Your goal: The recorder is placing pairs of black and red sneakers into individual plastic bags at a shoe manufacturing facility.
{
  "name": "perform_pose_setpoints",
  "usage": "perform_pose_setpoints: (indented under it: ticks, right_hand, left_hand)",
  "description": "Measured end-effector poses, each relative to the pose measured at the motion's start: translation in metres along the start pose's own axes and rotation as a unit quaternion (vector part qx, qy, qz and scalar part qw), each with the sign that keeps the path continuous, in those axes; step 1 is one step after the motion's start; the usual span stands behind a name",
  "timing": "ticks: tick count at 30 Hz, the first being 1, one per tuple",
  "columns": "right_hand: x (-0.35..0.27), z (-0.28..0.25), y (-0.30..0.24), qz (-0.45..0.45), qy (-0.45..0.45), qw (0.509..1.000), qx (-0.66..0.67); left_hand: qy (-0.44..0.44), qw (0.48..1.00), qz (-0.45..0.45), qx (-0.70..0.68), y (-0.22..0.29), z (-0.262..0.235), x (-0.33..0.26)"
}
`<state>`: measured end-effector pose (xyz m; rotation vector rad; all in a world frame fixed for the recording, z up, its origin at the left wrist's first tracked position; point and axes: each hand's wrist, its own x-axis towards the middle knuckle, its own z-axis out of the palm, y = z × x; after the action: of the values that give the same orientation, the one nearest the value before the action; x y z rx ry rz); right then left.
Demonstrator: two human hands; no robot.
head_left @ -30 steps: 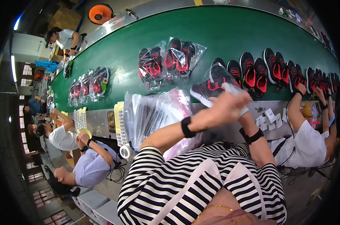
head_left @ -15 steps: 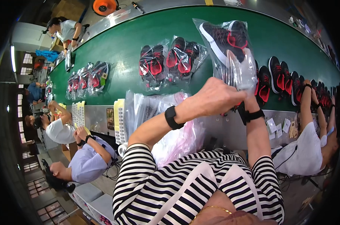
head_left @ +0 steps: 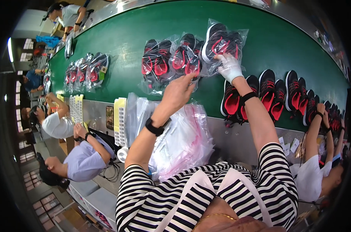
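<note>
A pair of black-and-red shoes in a clear plastic bag [head_left: 223, 45] lies on the green conveyor belt [head_left: 144, 23]. My right hand [head_left: 229, 68], wrapped in white, holds the bag's near edge. My left hand [head_left: 178, 94] hovers open just below two other bagged pairs [head_left: 171, 62], its fingertips by the nearer bag. Both wrists wear black bands.
Unbagged black-and-red shoes [head_left: 268, 92] line the belt to the right, and more bagged pairs [head_left: 92, 69] sit to the left. A heap of clear bags [head_left: 183, 139] and label sheets [head_left: 120, 120] lie on the steel bench. Co-workers sit at left [head_left: 82, 158] and right [head_left: 314, 174].
The bagged pair, held up in the air by both hands before, now lies on the belt. My left hand has let go and drawn back.
</note>
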<state>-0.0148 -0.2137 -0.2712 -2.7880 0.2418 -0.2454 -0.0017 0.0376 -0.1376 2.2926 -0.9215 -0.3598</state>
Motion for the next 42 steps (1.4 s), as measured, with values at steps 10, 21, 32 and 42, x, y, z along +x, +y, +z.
perform_pose_setpoints:
  ticks: [10,21,32,42]
  right_hand:
    - [-0.095,-0.079,-0.008,0.108,-0.055,0.920,0.373]
    - [-0.259,-0.105,-0.021,0.163,-0.189,0.875,0.414]
    - [-0.269,-0.149,-0.061,0.111,-0.244,0.861,0.432]
    - [-0.225,-0.141,-0.207,-0.063,-0.329,0.837,0.432]
  left_hand:
    - [0.013,0.971,-0.239,0.012,0.022,-0.001,-0.189]
    - [0.040,0.954,-0.265,-0.136,0.010,0.069,-0.241]
    - [0.029,0.925,-0.326,-0.192,-0.019,0.074,-0.253]
    - [0.119,0.739,-0.291,-0.596,-0.065,0.038,-0.275]
